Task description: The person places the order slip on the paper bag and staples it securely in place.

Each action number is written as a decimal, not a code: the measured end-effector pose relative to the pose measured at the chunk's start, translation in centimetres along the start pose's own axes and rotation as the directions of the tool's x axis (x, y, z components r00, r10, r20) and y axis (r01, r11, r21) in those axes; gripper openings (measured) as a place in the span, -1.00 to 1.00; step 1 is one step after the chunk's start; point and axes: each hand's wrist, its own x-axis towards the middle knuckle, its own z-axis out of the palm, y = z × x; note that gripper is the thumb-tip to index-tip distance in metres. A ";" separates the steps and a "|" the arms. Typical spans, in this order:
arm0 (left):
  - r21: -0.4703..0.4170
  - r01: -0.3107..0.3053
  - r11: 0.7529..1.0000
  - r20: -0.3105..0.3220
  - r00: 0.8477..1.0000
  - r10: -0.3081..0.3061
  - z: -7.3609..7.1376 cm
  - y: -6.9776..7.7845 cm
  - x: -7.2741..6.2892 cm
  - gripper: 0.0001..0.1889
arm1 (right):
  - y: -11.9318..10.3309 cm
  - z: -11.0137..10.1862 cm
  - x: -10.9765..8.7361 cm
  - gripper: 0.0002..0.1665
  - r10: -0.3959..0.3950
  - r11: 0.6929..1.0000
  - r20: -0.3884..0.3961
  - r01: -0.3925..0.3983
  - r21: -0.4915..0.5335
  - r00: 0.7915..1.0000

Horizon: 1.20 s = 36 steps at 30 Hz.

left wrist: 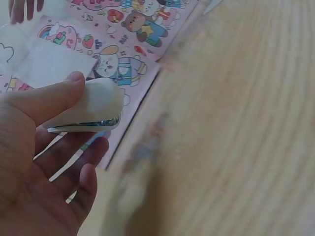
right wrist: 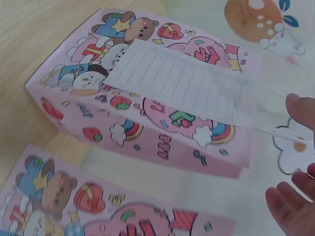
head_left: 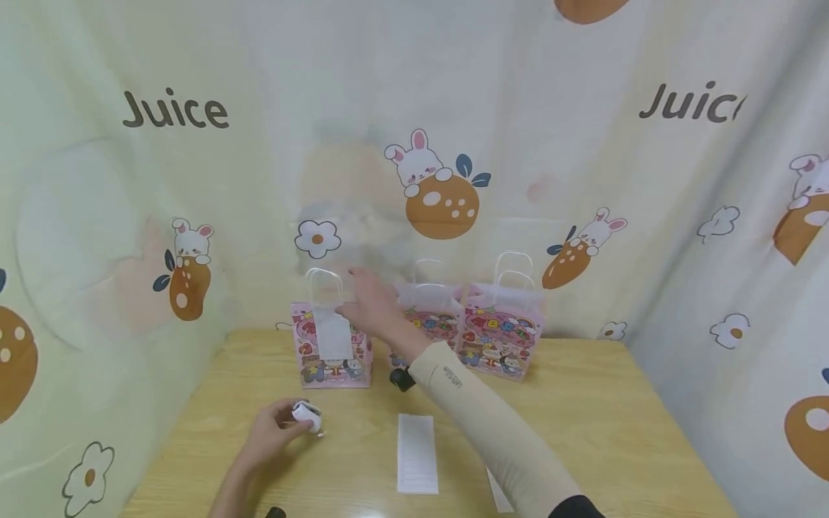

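My left hand (head_left: 268,435) holds a small white stapler (left wrist: 98,105) between thumb and fingers, low over the table in front of the left gift bag. My right hand (head_left: 370,306) reaches across to the top of that pink cartoon gift bag (head_left: 307,375), beside its clear handles (head_left: 326,271). In the right wrist view its thumb and fingers (right wrist: 288,204) are spread apart, with nothing between them. A lined paper slip (right wrist: 172,81) lies against the bag's front, its upper end at the bag's top edge.
Two more pink gift bags stand to the right, a middle one (head_left: 430,295) partly behind my right forearm and a right one (head_left: 501,338). A paper slip (head_left: 417,455) lies on the wooden table (head_left: 622,432); another slip (head_left: 497,493) shows under my right sleeve. A printed curtain (head_left: 272,180) hangs behind.
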 end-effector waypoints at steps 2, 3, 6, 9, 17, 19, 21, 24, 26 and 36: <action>-0.019 0.016 1.000 0.008 1.000 -0.015 0.5 -0.2 -0.2 -0.49 | 0.5 -0.9 -1.1 -0.18 -0.034 0.998 -0.004 0.034 -0.054 0.999; -0.030 0.017 0.999 0.007 1.000 -0.017 0.7 -0.3 -0.4 -0.47 | 0.7 -1.3 -1.8 -0.23 -0.055 0.996 -0.004 0.055 -0.064 0.998; -0.037 0.036 0.999 -0.006 0.999 -0.036 1.0 -0.2 -0.7 -0.42 | 1.3 -2.5 -3.8 -0.39 -0.110 0.993 -0.011 0.110 -0.039 0.994; -0.014 0.027 1.000 -0.025 0.999 -0.027 1.0 0.0 -0.7 -0.44 | 2.1 -3.6 -6.0 -0.54 -0.148 0.989 -0.008 0.148 0.023 0.989; -0.017 0.063 0.998 -0.017 0.998 -0.063 1.1 0.3 -0.5 -0.52 | 5.6 -3.2 -11.6 -0.75 -0.152 0.974 0.066 0.138 0.179 0.986; -0.013 0.047 0.999 -0.007 0.999 -0.047 1.1 0.3 -0.7 -0.52 | 6.7 -2.5 -13.0 -0.78 -0.137 0.973 0.101 0.115 0.202 0.985; -0.015 0.034 0.999 0.005 0.999 -0.034 1.1 0.3 -1.1 -0.58 | 7.9 -1.5 -14.5 -0.78 -0.099 0.973 0.145 0.066 0.219 0.984; -0.026 0.024 0.999 0.049 0.999 -0.022 1.0 0.4 -1.6 -0.68 | 9.8 0.2 -16.8 -0.77 -0.026 0.960 0.205 -0.033 0.278 0.978; -0.030 0.032 0.999 0.081 0.996 -0.029 1.0 0.5 -1.8 -0.71 | 11.0 1.2 -18.1 -0.76 0.028 0.945 0.230 -0.101 0.312 0.973; -0.025 0.091 0.996 0.150 0.985 -0.086 2.5 0.5 -1.5 -0.50 | 13.5 4.5 -21.9 -0.69 0.178 0.912 0.256 -0.256 0.319 0.950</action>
